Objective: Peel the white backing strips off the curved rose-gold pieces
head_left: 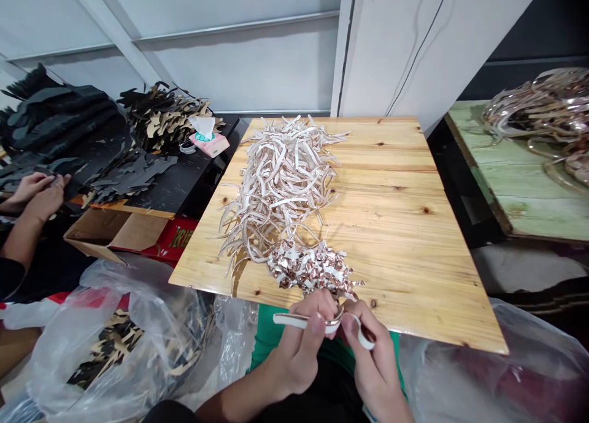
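A narrow strip [291, 320], white on one face and shiny rose-gold on the other, runs between my two hands at the table's near edge. My left hand [301, 343] is closed, pinching it between thumb and fingers, with one end sticking out to the left. In my right hand [368, 349] the other end is gripped and curls down over the fingers. Just beyond my hands lies a heap of small rose-gold and white scraps [313, 268]. Farther back, a large tangled pile of similar strips [285, 171] covers the table's left side.
The wooden table [391, 196] stands before me. At left, a co-worker's hands [41, 193] handle dark pieces beside a tissue pack [209, 142] and a cardboard box [124, 230]. A plastic bag [59, 343] holds offcuts below. Strip bundles [543, 107] lie on a green table at right.
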`<state>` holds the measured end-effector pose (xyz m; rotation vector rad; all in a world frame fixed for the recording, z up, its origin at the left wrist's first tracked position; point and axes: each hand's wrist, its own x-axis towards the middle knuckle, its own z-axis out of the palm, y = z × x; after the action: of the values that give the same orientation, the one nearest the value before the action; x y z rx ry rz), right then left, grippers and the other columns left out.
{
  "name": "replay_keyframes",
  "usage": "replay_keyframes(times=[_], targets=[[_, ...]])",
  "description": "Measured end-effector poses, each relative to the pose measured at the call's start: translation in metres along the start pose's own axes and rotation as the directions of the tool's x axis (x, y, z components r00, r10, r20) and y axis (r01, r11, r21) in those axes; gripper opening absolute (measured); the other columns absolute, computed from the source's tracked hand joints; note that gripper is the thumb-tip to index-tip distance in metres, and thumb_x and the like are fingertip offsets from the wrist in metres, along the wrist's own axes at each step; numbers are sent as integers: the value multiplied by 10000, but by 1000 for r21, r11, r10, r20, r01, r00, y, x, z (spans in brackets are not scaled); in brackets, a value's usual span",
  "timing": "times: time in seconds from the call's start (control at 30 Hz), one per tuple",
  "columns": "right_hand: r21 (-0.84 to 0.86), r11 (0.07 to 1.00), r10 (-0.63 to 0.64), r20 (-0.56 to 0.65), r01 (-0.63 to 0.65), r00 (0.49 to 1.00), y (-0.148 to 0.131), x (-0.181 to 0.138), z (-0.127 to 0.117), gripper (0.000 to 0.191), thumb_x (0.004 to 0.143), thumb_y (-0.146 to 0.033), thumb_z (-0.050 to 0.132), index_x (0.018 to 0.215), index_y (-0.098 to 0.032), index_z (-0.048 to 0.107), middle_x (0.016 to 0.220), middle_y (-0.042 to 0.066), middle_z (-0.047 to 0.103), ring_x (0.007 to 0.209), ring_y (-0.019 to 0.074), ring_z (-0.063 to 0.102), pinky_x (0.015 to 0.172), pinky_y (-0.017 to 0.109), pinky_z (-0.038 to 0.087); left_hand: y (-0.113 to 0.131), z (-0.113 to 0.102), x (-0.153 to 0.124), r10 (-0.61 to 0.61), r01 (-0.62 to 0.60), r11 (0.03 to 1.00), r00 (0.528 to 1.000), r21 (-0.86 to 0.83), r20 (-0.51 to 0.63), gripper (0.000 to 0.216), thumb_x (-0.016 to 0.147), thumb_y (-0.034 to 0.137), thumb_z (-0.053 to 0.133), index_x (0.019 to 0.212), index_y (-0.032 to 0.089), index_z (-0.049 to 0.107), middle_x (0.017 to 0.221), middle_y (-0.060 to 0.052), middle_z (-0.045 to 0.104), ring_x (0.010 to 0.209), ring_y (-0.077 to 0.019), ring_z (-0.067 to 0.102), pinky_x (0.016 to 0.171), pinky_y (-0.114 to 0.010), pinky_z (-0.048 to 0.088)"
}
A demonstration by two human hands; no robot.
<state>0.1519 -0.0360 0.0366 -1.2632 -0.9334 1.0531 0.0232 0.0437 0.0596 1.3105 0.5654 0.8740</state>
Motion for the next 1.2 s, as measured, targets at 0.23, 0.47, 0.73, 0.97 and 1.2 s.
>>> replay_keyframes(times=[0.23,0.47,0.73,0.97,1.2], targets=[[-102,993,-66,-50,61,997,-1,-3,-13,372,1157,-416,616,830,-241,646,760,-13,599,684,180,496,660,314,389,22,-1,11,-246,171,920,953,353,179,434,1216,529,402,901,237,464,845,17,508,803,-184,502,786,-334,380],[417,901,188,-120,-123,975,-11,2,-7,474,1034,-481,774,667,-232,606,612,-36,427,562,150,358,528,297,294,12,0,9,-299,299,954,922,38,245,558,1186,678,386,856,236,472,729,33,468,682,-160,472,708,-319,397],[716,686,142,44,-130,989,-29,16,-1,580,1037,-482,746,646,-239,394,516,-104,194,480,108,169,483,252,268,-1,0,8,-291,378,866,913,-327,286,615,1121,753,516,793,235,469,639,41,458,577,-135,435,621,-284,402],[827,545,126,84,-139,989,-34,16,-2,617,1055,-413,731,665,-236,287,506,-117,142,433,96,103,446,250,206,2,0,6,-258,353,871,921,-342,292,599,1125,733,533,797,235,469,614,35,481,582,-146,501,642,-299,387],[853,511,165,22,-105,986,-30,19,-5,617,1055,-388,718,668,-237,261,480,-120,104,420,107,97,464,276,240,-1,-1,4,-253,338,882,927,-327,277,589,1139,718,507,806,235,456,624,34,477,581,-146,503,650,-307,386]])
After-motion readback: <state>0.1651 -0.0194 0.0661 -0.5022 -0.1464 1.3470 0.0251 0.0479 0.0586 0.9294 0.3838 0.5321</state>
